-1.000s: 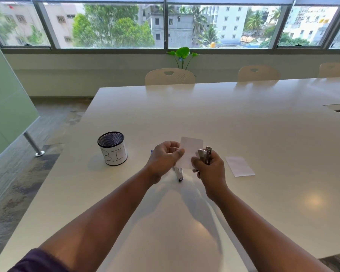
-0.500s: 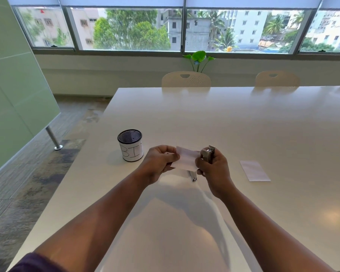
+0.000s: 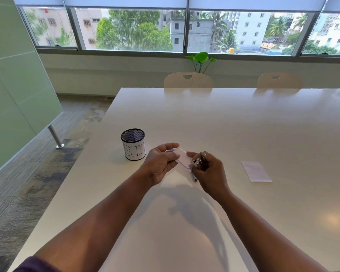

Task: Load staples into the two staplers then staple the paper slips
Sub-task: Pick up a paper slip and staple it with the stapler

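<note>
Paper slip [image 3: 182, 158] is sitting mid-frame, just above the table [image 3: 243, 124], pinched at its left edge by the left hand [image 3: 161, 163]. Right hand [image 3: 209, 171] is gripping a small metal stapler [image 3: 199, 160] at the slip's right corner. Second stapler [image 3: 194, 177] is lying on the table under the hands, mostly hidden. Another slip [image 3: 256, 171] is lying flat right of centre. Mesh cup [image 3: 133, 144] left of the hands, contents not visible, label reading "BI", rest cut off. Versus 0.5 s ago: slip is tilting flatter, hands staying close together.
</note>
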